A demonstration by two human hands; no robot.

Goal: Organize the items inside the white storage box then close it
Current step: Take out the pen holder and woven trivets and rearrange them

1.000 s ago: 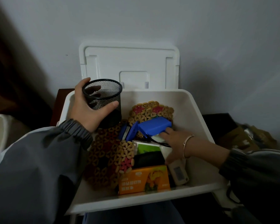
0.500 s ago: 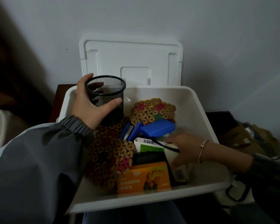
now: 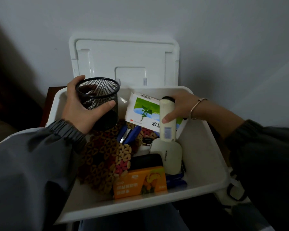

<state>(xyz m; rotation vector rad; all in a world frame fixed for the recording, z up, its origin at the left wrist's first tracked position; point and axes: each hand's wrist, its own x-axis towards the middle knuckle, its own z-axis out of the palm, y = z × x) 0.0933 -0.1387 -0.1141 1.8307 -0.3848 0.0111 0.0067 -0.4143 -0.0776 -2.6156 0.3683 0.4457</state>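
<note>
The white storage box (image 3: 207,165) stands open in front of me, its lid (image 3: 123,60) upright against the wall. My left hand (image 3: 78,109) grips a black mesh pen cup (image 3: 98,100) at the box's back left. My right hand (image 3: 180,109) holds a cream handheld device (image 3: 168,124) by its handle, lifted above the box together with a green-and-white packet (image 3: 143,112). Inside lie woven wooden mats (image 3: 103,157), an orange carton (image 3: 140,182), a black case (image 3: 147,161) and blue staplers (image 3: 128,134).
A grey wall rises right behind the lid. Dark furniture (image 3: 52,97) shows at the box's back left. Bags and dark clutter (image 3: 235,192) lie on the floor at the right. My grey sleeves cover the box's front left corner.
My right hand has risen from the box's middle, lifting the cream device and the green-and-white packet. The blue box at the centre is no longer visible. The pen cup stays held.
</note>
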